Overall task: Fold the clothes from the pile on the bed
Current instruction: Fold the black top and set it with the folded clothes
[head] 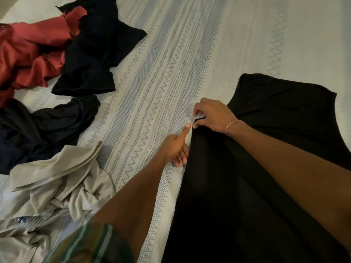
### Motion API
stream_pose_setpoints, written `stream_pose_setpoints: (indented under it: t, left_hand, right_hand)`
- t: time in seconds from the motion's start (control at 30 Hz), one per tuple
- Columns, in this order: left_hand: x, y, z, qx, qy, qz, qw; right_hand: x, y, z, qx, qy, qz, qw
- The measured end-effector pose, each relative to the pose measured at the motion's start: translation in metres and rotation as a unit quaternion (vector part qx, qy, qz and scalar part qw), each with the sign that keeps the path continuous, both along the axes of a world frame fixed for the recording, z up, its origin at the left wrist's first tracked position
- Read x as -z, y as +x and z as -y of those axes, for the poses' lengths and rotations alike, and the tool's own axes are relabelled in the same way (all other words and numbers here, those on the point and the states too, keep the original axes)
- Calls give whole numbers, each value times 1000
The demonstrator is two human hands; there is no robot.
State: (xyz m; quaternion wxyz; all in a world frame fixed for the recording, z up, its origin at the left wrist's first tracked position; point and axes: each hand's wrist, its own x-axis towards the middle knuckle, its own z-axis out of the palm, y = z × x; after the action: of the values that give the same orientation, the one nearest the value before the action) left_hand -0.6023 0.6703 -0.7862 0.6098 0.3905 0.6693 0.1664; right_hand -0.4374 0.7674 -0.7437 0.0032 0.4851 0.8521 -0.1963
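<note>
A black garment (266, 141) lies spread on the bed at the right, running from the near edge toward the middle. My right hand (212, 115) is at its left edge and pinches a fold of the black cloth between thumb and fingers. Just below it, my left hand (177, 147) grips the same edge, thumb stretched up and fingers tucked under the fabric. A pile of unfolded clothes sits at the left: a red piece (30, 52), black pieces (95, 48), a dark navy piece (41, 130) and a beige piece (57, 183).
The bed sheet (161, 63) is pale with grey-blue patterned stripes and stretches between the pile and the black garment. A striped grey-white cloth (38, 219) peeks from under the beige piece at the lower left.
</note>
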Motion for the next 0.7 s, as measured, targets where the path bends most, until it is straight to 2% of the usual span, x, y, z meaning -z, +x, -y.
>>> stream_pose_setpoints:
  t: [0.07, 0.13, 0.3, 0.4, 0.5, 0.57, 0.7]
  left_hand:
    - [-1, -1, -2, -3, 12, 1, 1000]
    - [-6, -1, 2, -6, 32, -4, 999]
    - [-24, 3, 24, -29, 112, -30, 993]
    - [-32, -5, 53, -71, 166, -49, 982]
    - [-36, -21, 108, 8, 237, -174, 956]
    - [-40, -33, 149, 86, 214, -234, 944]
    - [-44, -47, 216, 157, 119, -259, 946]
  right_hand:
    - [0, 2, 11, 22, 86, 43, 995]
    - [-4, 1, 34, 47, 110, 71, 990]
    - [-2, 4, 98, 109, 40, -30, 993]
    - [-4, 6, 132, 116, 15, -49, 992]
    - [-7, 3, 166, 134, -36, -53, 989]
    - [-7, -6, 184, 164, -61, -63, 983]
    - [-7, -31, 204, 266, -131, -75, 952]
